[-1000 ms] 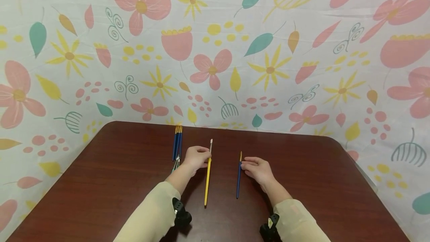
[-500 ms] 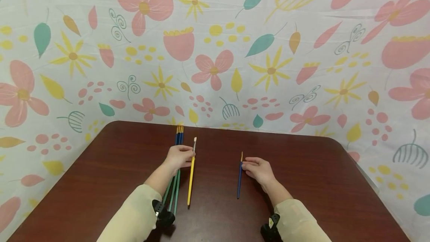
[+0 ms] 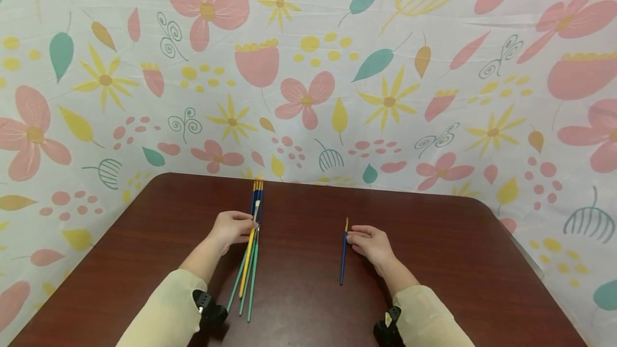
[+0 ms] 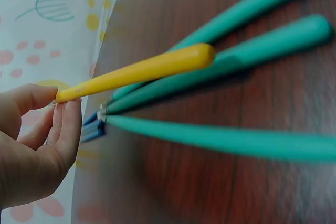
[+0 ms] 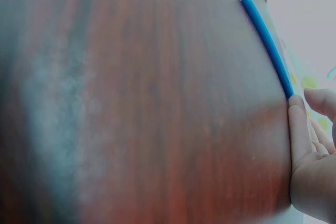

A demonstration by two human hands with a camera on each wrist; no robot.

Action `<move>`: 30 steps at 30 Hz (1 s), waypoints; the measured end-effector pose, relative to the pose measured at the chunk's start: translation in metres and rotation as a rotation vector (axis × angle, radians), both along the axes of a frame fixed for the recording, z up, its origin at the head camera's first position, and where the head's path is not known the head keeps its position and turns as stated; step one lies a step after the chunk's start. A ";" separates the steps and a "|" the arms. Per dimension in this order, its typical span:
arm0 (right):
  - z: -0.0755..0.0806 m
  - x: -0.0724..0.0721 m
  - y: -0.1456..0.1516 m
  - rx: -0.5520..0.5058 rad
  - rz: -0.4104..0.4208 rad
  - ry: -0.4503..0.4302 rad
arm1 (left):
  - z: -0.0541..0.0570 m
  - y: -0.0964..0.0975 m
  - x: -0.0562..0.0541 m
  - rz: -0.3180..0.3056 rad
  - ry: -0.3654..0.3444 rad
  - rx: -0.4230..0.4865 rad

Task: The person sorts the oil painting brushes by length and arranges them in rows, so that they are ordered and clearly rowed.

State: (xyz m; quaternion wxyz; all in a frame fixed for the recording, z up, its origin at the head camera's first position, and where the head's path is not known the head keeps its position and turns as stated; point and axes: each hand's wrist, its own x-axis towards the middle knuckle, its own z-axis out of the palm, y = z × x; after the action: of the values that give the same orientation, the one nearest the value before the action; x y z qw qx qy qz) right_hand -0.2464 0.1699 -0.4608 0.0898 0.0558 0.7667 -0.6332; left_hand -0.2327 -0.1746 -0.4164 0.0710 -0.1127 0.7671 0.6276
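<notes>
In the head view, my left hand (image 3: 234, 230) pinches a yellow paintbrush (image 3: 247, 264) near its ferrule, its pale bristles pointing away. Below that brush, several green paintbrushes (image 3: 253, 283) fan out with their handles toward me. The left wrist view shows the yellow handle (image 4: 142, 72) raised over the green ones, thumb and fingertips at its far part. My right hand (image 3: 371, 244) rests on the table beside a lone blue paintbrush (image 3: 344, 258), fingertips right at its upper part. In the right wrist view, thumb and forefinger stand slightly apart by the blue handle (image 5: 268, 45).
Several blue paintbrushes (image 3: 261, 202) lie side by side at the far edge, beyond the green ones. The dark wooden table (image 3: 434, 240) has rounded far corners and meets a flower-patterned cloth backdrop (image 3: 308, 42).
My left hand has carried the yellow paintbrush leftward from mid-table to over the green paintbrushes. The right hand and its blue paintbrush have stayed in place.
</notes>
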 end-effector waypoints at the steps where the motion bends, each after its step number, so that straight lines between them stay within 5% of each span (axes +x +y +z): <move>1: 0.000 0.000 0.000 0.000 -0.001 0.000 | -0.001 -0.003 0.001 0.003 -0.001 -0.006; 17: 0.000 0.002 -0.003 -0.004 -0.016 -0.009 | -0.019 -0.024 0.014 0.029 -0.067 -0.055; 30: 0.006 0.000 -0.003 0.008 -0.033 -0.026 | -0.026 -0.014 0.028 0.068 0.015 -0.150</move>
State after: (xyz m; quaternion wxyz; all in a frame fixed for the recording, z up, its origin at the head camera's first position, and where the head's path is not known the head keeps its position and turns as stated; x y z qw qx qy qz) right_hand -0.2468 0.1666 -0.4545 0.0889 0.0768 0.7671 -0.6307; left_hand -0.2049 -0.1889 -0.4421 0.0354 -0.1390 0.8083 0.5711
